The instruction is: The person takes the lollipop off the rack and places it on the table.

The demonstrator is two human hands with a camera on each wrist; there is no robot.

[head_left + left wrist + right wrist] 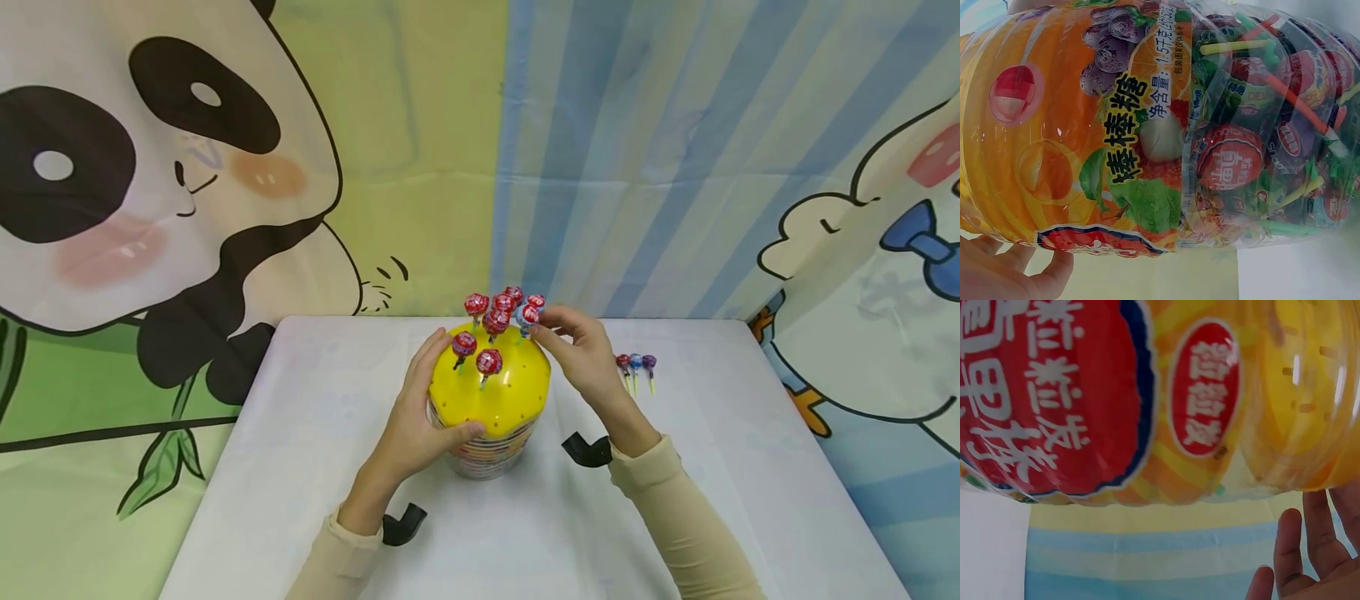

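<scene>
**Left hand grips the jar, right hand pinches a blue-and-red lollipop**

The left hand (414, 423) is clamped around the upper left side of the jar (487, 457), its thumb across the front edge of the yellow lid (510, 404). The right hand (588, 360) has thumb and forefinger together on the blue-and-red lollipop (527, 315), upright at the lid's right side. Several red-wrapped lollipops (489, 362) stand on the lid beside it. The jar is upright near the middle of the white table (300, 483); more wrapped candies (1230, 156) show through its clear wall. Just beyond the right wrist, three loose lollipops (636, 362) lie side by side. Behind hangs a cartoon backdrop (420, 167), a panda at left, stripes at right.
</scene>
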